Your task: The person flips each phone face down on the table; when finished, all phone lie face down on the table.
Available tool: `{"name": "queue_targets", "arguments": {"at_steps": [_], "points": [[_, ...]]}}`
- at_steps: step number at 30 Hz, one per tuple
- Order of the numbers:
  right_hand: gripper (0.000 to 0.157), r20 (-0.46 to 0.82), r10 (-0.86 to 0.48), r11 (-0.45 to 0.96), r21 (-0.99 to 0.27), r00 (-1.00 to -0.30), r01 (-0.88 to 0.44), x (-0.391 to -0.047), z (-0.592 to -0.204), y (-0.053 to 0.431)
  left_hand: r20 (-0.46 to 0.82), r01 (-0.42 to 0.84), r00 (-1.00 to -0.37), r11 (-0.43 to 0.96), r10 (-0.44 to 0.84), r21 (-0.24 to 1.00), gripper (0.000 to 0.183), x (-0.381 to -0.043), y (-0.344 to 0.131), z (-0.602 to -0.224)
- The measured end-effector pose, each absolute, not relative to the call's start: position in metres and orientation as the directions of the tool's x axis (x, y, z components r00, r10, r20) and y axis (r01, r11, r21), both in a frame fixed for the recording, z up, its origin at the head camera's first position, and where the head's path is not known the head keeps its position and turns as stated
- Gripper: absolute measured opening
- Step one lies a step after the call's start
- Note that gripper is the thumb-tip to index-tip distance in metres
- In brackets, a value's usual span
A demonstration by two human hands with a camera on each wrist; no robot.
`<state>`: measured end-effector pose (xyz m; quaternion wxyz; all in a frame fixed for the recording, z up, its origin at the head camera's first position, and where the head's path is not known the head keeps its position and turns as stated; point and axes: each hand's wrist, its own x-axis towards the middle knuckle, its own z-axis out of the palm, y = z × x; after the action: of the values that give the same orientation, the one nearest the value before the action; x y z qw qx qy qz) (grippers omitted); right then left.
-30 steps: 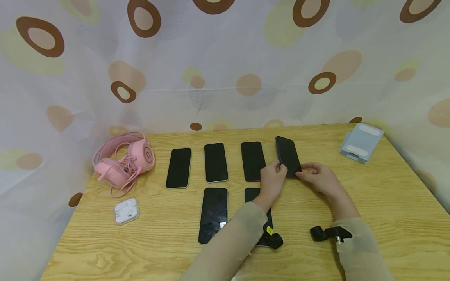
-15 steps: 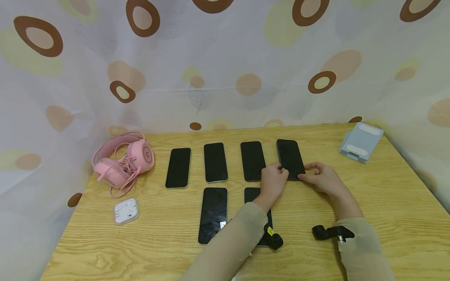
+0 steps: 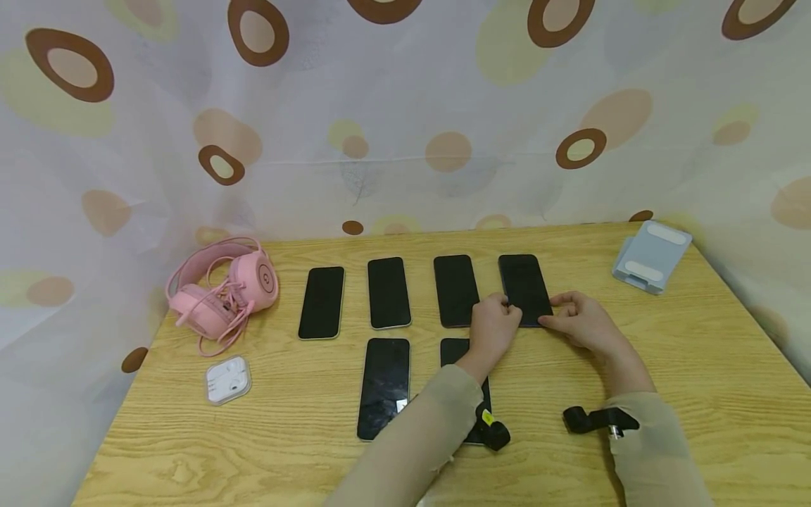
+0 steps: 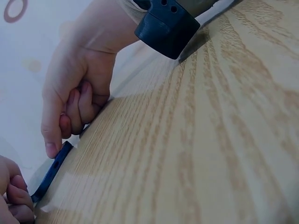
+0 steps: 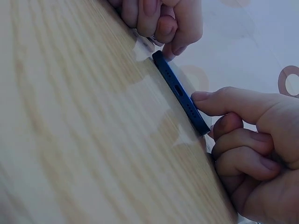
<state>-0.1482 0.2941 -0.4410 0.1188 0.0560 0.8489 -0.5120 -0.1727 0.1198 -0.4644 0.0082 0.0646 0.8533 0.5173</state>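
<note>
A dark smartphone (image 3: 524, 287) with a blue edge lies at the right end of the back row, screen up. My left hand (image 3: 494, 325) holds it at its lower left corner, fingers curled. At the lower right corner, my right hand (image 3: 584, 324) holds the phone's side between thumb and finger. The right wrist view shows the phone's blue bottom edge (image 5: 179, 89) with its charging port, low over the wood, the right thumb on its top face. In the left wrist view, the left hand (image 4: 74, 93) reaches down to the same edge.
Three more phones, one being a black phone (image 3: 457, 290), continue the back row leftward. In front lie a phone (image 3: 384, 387) and another phone (image 3: 455, 348) partly under my left forearm. Pink headphones (image 3: 256, 282) and boxed earphones (image 3: 229, 380) sit left; a blue-grey stand (image 3: 652, 257) stands back right.
The phone between my hands has gone from tilted, blue side showing, to lying flat, shifting slightly right and toward me. My right hand has moved a little right with it.
</note>
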Motion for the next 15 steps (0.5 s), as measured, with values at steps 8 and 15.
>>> {"name": "queue_targets", "arguments": {"at_steps": [8,15], "points": [[0.062,-0.250,-0.033,0.469,-0.859,-0.968,0.206,-0.149,-0.446,0.296,0.023,0.067,-0.991,0.347,0.129,0.936,0.028,-0.172,0.121,-0.460],[0.065,-0.253,-0.030,0.475,-0.855,-0.967,0.209,-0.146,-0.446,0.300,0.069,0.157,-0.959,0.314,0.275,0.937,0.028,-0.172,0.105,-0.431]]}}
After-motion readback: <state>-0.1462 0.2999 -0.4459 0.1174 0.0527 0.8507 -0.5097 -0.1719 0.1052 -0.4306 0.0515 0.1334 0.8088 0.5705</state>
